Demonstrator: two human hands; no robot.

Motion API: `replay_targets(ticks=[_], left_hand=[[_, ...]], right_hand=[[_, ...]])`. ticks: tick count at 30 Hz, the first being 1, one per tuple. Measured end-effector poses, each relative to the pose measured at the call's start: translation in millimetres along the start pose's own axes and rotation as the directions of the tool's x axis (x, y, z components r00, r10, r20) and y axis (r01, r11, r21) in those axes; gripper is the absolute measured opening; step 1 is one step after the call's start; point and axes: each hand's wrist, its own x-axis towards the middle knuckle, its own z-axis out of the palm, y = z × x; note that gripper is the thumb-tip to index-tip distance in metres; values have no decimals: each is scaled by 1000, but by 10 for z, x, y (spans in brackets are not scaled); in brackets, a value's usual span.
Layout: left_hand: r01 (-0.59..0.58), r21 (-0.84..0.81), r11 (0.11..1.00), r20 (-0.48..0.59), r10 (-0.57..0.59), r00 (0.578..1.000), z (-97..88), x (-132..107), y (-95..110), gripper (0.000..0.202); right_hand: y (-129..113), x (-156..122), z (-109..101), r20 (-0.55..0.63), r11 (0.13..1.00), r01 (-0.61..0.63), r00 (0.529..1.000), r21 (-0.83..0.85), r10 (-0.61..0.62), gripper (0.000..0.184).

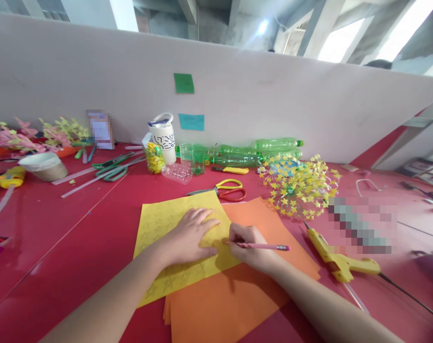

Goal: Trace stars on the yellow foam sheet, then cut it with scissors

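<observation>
A yellow sheet of paper (149, 224) with rows of pencil-drawn stars lies on top of orange paper (209, 305). My left hand (191, 236) rests flat on the yellow sheet with its fingers spread. Near the sheet's right edge, my right hand (250, 245) grips a pink pencil (268, 246), its tip at the paper and its eraser end pointing right. Just beyond the paper lie scissors (232, 190) with one yellow and one red handle. Right of the orange paper is a yellow glue gun (331, 259).
Behind the paper stand green plastic bottles (238, 159), a white tumbler (164, 138) and a yellow cutter knife (234, 170). A bunch of yellow paper stars (298, 188) sits at right. At left are green-handled scissors (112, 171), a cup (45, 166) and another glue gun (9, 178).
</observation>
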Motion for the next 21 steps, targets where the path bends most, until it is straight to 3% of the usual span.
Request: replay_targets(ticks=[14,17,21], left_hand=[[-1,16,1000,-2,1,1000,14,1,-12,60],[1,17,1000,8,-1,1000,9,0,-9,60],[-5,25,1000,41,4,999,2,3,-18,59]], right_hand=[[-64,-20,-43,113,999,29,993,35,-33,14],[-50,-7,-49,87,988,-6,996,152,-7,12],[7,26,-67,17,917,-123,992,380,126,16]])
